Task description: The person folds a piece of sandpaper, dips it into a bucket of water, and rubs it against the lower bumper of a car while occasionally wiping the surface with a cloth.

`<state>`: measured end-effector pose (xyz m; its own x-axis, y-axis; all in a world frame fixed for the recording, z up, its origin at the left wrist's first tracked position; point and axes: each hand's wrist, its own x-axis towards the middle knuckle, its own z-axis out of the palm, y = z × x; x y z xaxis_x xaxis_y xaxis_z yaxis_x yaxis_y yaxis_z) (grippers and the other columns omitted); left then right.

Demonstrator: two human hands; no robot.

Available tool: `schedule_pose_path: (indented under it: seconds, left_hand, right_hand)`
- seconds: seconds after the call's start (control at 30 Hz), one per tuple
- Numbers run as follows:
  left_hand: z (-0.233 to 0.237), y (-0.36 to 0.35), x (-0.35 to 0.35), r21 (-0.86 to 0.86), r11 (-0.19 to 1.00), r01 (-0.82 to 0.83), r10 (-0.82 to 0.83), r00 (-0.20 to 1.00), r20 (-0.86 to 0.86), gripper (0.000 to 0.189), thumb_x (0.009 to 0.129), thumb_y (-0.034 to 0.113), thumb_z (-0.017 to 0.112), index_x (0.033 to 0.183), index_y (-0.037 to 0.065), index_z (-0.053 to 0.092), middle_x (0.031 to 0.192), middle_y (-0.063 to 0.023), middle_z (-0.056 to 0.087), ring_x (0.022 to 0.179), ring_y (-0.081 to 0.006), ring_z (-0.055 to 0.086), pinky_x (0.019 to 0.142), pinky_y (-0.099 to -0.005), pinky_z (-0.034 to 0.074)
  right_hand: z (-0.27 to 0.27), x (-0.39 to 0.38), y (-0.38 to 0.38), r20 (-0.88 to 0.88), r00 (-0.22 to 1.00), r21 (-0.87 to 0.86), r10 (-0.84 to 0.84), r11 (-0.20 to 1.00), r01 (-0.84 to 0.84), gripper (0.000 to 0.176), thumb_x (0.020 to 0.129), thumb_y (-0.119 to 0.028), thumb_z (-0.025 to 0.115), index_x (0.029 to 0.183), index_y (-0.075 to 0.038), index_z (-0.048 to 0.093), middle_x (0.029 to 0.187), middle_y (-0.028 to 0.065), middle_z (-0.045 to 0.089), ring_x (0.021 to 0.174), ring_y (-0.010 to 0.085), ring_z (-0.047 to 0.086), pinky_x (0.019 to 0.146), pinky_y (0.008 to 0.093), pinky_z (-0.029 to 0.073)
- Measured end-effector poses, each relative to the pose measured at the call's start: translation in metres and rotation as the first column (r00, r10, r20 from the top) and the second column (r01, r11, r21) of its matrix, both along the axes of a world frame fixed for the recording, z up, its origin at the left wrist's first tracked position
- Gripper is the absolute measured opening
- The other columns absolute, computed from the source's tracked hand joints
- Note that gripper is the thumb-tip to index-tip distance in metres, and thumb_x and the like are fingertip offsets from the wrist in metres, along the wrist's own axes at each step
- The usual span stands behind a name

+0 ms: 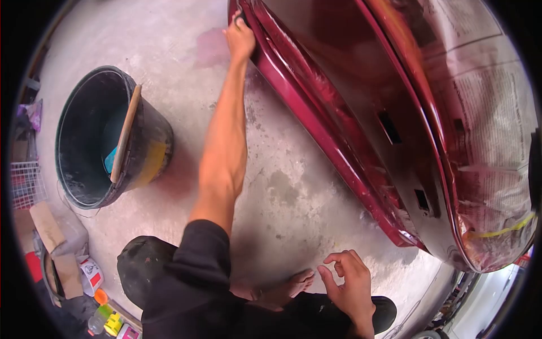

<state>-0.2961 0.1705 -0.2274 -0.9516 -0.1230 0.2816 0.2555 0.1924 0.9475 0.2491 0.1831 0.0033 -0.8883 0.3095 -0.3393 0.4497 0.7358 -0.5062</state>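
A dark red car bumper (pixel 361 107) stands on the concrete floor, running from the top centre down to the lower right. My left hand (pixel 240 38) reaches far out and presses against the bumper's lower edge near its far end, fingers on something small and dark that I cannot make out. My right hand (pixel 349 279) hovers close to me above my bare foot (pixel 288 287), fingers loosely curled and apart, holding nothing. Newspaper masking (pixel 485 113) covers the bodywork above the bumper at the right.
A black bucket (pixel 148 148) with a wooden stick (pixel 125 133) resting in it stands on the floor to the left. Boxes, small bottles and clutter (pixel 68 271) lie at the lower left. Bare concrete (pixel 282 186) lies between bucket and bumper.
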Motion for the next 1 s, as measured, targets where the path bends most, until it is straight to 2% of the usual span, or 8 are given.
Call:
schedule_pose_path:
  seconds: [0.07, 0.23, 0.4, 0.57, 0.67, 0.77, 0.9, 1.0]
  left_hand:
    - [0.013, -0.005, 0.011, -0.070, 0.997, 0.030, -0.026, 0.998, 0.060, 0.043, 0.109, 0.018, 0.039, 0.142, 0.002, 0.061, 0.138, -0.0261, 0.065, 0.134, -0.0466, 0.057, 0.124, -0.0534, 0.031]
    - [-0.026, 0.020, 0.066, -0.103, 0.977, -0.186, 0.138, 0.923, -0.360, 0.045, 0.109, 0.019, 0.039, 0.142, -0.002, 0.059, 0.138, -0.0290, 0.064, 0.134, -0.0455, 0.056, 0.118, -0.0543, 0.038]
    - [0.030, -0.008, 0.013, -0.275, 0.959, 0.068, -0.015, 0.982, 0.189, 0.045, 0.108, 0.019, 0.043, 0.146, -0.003, 0.054, 0.150, -0.0231, 0.057, 0.138, -0.0447, 0.053, 0.121, -0.0515, 0.037]
    - [-0.036, 0.013, 0.072, -0.231, 0.970, -0.081, 0.016, 0.962, -0.271, 0.048, 0.109, 0.019, 0.042, 0.151, -0.003, 0.049, 0.152, -0.0224, 0.056, 0.149, -0.0415, 0.044, 0.124, -0.0532, 0.032]
    - [-0.028, 0.006, 0.050, -0.239, 0.969, -0.061, 0.018, 0.984, -0.177, 0.050, 0.108, 0.020, 0.043, 0.153, -0.003, 0.046, 0.157, -0.0207, 0.052, 0.152, -0.0392, 0.041, 0.125, -0.0528, 0.031]
    - [0.037, -0.016, 0.018, -0.369, 0.908, 0.200, -0.110, 0.962, 0.251, 0.054, 0.106, 0.020, 0.046, 0.154, -0.003, 0.044, 0.162, -0.0199, 0.047, 0.153, -0.0414, 0.038, 0.126, -0.0511, 0.031]
    - [-0.038, 0.009, 0.076, -0.468, 0.849, -0.246, 0.041, 0.913, -0.405, 0.043, 0.098, 0.015, 0.057, 0.135, -0.007, 0.054, 0.143, -0.0287, 0.057, 0.138, -0.0500, 0.050, 0.111, -0.0567, 0.045]
    - [-0.037, 0.011, 0.078, -0.463, 0.855, -0.235, 0.037, 0.917, -0.397, 0.047, 0.096, 0.013, 0.060, 0.137, -0.008, 0.053, 0.143, -0.0305, 0.056, 0.140, -0.0480, 0.049, 0.113, -0.0555, 0.044]
  right_hand:
    - [-0.001, 0.010, -0.002, 0.013, 1.000, -0.009, -0.007, 1.000, 0.008, 0.022, 0.088, -0.012, 0.082, 0.101, -0.007, 0.066, 0.089, 0.0082, 0.069, 0.079, 0.0292, 0.066, 0.070, 0.0405, 0.053]
    - [-0.001, 0.013, 0.001, -0.062, 0.997, 0.035, 0.038, 0.999, -0.036, 0.021, 0.087, -0.011, 0.082, 0.100, -0.007, 0.066, 0.085, 0.0065, 0.068, 0.075, 0.0271, 0.065, 0.067, 0.0384, 0.052]
    - [0.003, 0.026, 0.003, -0.093, 0.996, 0.030, 0.020, 0.999, -0.017, 0.022, 0.087, -0.013, 0.082, 0.101, -0.007, 0.066, 0.086, 0.0059, 0.069, 0.076, 0.0279, 0.065, 0.069, 0.0394, 0.053]
    - [0.006, 0.025, -0.002, -0.113, 0.992, 0.017, 0.053, 0.999, -0.052, 0.022, 0.087, -0.014, 0.082, 0.100, -0.007, 0.066, 0.086, 0.0066, 0.069, 0.078, 0.0281, 0.066, 0.071, 0.0397, 0.053]
    - [0.010, 0.029, 0.000, -0.103, 0.993, -0.005, 0.051, 0.999, -0.052, 0.023, 0.087, -0.015, 0.082, 0.100, -0.007, 0.066, 0.086, 0.0071, 0.068, 0.079, 0.0284, 0.066, 0.071, 0.0400, 0.053]
    - [0.005, 0.034, 0.000, -0.099, 0.994, 0.039, 0.047, 0.998, -0.043, 0.023, 0.087, -0.015, 0.082, 0.100, -0.007, 0.065, 0.086, 0.0072, 0.068, 0.079, 0.0283, 0.066, 0.072, 0.0398, 0.053]
    - [0.004, 0.029, -0.005, -0.202, 0.978, 0.018, 0.059, 0.998, -0.057, 0.023, 0.085, -0.012, 0.084, 0.098, -0.007, 0.066, 0.076, 0.0060, 0.058, 0.068, 0.0251, 0.057, 0.063, 0.0377, 0.047]
    - [0.010, 0.028, -0.002, -0.227, 0.973, -0.013, 0.044, 0.999, -0.048, 0.023, 0.084, -0.011, 0.085, 0.097, -0.008, 0.067, 0.072, 0.0057, 0.053, 0.063, 0.0234, 0.052, 0.059, 0.0369, 0.044]
